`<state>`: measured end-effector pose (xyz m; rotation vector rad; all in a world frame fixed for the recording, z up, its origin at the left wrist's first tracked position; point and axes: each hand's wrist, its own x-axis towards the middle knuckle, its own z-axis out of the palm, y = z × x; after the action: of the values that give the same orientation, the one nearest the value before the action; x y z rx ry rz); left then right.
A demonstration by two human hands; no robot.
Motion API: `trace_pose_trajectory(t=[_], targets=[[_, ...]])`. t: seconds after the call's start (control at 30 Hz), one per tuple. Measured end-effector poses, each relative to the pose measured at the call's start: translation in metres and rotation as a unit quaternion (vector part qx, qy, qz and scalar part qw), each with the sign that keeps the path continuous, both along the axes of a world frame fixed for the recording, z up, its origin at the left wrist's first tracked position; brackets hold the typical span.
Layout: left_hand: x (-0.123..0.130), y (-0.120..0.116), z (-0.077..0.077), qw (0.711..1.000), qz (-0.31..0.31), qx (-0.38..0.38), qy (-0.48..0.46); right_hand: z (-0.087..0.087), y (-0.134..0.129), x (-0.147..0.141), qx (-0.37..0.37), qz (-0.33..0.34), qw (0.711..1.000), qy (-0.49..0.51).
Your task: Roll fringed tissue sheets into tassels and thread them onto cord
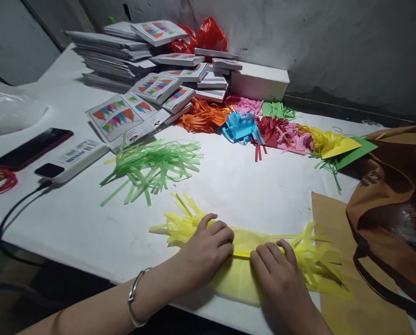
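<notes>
Yellow tissue paper (pixel 251 239) lies across the white table near its front edge, fringed at both ends, with a folded or rolled ridge along its middle. My left hand (pixel 210 246), with a silver bangle at the wrist, presses curled fingers on the ridge. To its right, my right hand (pixel 276 267) has its fingers bent over the same ridge. Both thumbs are hidden beneath the hands. Beyond my left hand lies a green tissue fringe (pixel 155 163), touched by neither hand.
Stacked packets (pixel 106 51), a red plastic bag (pixel 211 35) and a white box (pixel 258 81) stand at the back. Coloured tassels (pixel 241 125) lie before them. A phone (pixel 31 149) and cabled white device (pixel 71 160) are left; brown paper (pixel 361 288) and a brown bag (pixel 399 186) right.
</notes>
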<state>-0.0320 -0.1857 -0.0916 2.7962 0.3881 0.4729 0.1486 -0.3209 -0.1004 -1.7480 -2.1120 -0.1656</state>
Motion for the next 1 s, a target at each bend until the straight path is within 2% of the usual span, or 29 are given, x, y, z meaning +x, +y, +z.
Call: trace_pose_trajectory(t=[0.13, 0.23, 0.43, 0.53, 0.7, 0.77, 0.87, 1.0], targets=[[-0.001, -0.003, 0.003, 0.996, 0.051, -0.076, -0.002, -0.005, -0.005, 0.005, -0.014, -0.042, 0.997, 0.056], [0.001, -0.004, 0.01, 0.992, 0.067, -0.103, 0.026, -0.005, -0.001, 0.004, -0.034, -0.075, 0.994, 0.069], [0.015, -0.005, 0.026, 0.982, 0.099, -0.086, 0.137, 0.0, 0.008, 0.001, -0.059, -0.11, 0.989, 0.075], [0.023, -0.005, 0.027, 0.977, 0.108, -0.065, 0.172, 0.002, 0.009, 0.003, -0.063, -0.118, 0.986, 0.098], [0.025, -0.003, 0.025, 0.975, 0.124, -0.038, 0.177, 0.001, 0.012, 0.006, -0.093, -0.15, 0.974, 0.142], [0.023, -0.003, 0.025, 0.981, 0.099, -0.008, 0.164, 0.0, 0.014, 0.007, -0.097, -0.166, 0.969, 0.159], [0.022, -0.008, 0.021, 0.989, 0.017, 0.072, 0.13, -0.002, 0.016, 0.008, -0.092, -0.162, 0.968, 0.169], [0.027, -0.02, 0.011, 0.984, -0.023, 0.143, 0.105, 0.002, 0.014, 0.004, -0.057, -0.071, 0.988, 0.123]])
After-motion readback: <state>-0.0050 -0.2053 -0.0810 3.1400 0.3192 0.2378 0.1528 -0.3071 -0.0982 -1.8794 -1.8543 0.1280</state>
